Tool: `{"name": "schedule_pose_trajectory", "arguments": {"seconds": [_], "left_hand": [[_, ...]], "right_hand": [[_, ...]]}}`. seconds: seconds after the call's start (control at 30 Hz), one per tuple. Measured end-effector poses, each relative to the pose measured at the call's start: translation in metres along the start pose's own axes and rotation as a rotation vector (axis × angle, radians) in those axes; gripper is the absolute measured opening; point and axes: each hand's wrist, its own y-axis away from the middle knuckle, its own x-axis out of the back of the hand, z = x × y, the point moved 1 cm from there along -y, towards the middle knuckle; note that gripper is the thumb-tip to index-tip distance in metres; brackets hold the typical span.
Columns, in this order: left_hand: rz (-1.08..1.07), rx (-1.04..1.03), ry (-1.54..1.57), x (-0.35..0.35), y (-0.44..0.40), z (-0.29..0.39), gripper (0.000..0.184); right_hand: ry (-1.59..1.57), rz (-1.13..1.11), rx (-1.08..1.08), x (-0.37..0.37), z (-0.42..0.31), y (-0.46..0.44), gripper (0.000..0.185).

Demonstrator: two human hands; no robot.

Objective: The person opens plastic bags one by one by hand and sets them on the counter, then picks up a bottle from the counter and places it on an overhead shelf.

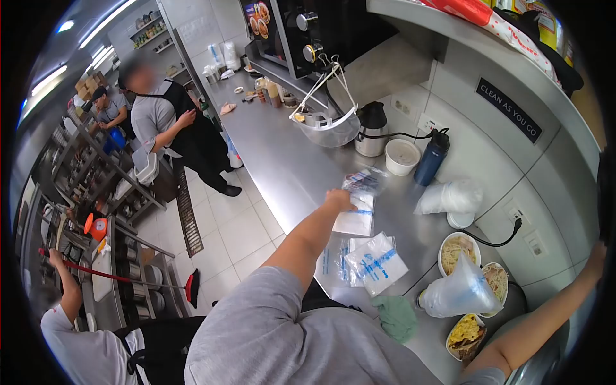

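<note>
My left hand (340, 200) reaches forward over the steel counter, its fingers curled at the edge of a white pack of plastic bags (355, 221) with blue print. Just beyond it lies a clear packet with dark and blue contents (364, 182). Nearer to me, more packs of plastic bags (377, 262) overlap on the counter. My right hand (598, 260) is at the far right edge of view, raised near the wall. Its fingers are lost in the dark rim, so its hold cannot be made out.
Right of the packs stand bowls of food (460, 251), a filled plastic bag (459, 292) and a green cloth (394, 317). A blue bottle (432, 158), white tub (402, 157) and hanging face shield (327, 128) are farther back. One co-worker (163, 115) stands across the aisle; another holds a broom (128, 278).
</note>
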Motion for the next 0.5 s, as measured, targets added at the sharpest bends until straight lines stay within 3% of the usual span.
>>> {"name": "schedule_pose_trajectory", "arguments": {"seconds": [0.07, 0.17, 0.27, 0.33, 0.4, 0.5], "left_hand": [[-0.024, 0.002, 0.070, 0.004, 0.001, 0.004, 0.063], [0.013, -0.158, 0.270, 0.022, -0.001, 0.012, 0.053], [0.399, -0.421, 0.468, 0.060, 0.071, 0.059, 0.036], [0.695, -0.697, 0.161, 0.030, 0.087, 0.068, 0.028], [0.640, -0.920, -0.098, 0.004, 0.123, 0.070, 0.030], [0.167, -1.008, 0.053, -0.052, 0.149, 0.061, 0.027]], "right_hand": [[-0.004, 0.007, 0.005, -0.001, -0.001, 0.000, 0.034], [0.012, 0.002, 0.007, 0.000, 0.002, 0.001, 0.035], [0.008, 0.010, 0.003, -0.001, 0.001, 0.001, 0.035], [0.005, -0.006, -0.014, 0.000, 0.002, 0.003, 0.036], [0.003, 0.004, -0.006, -0.001, 0.002, 0.003, 0.036], [-0.014, 0.027, -0.005, -0.002, 0.002, 0.001, 0.037]]}}
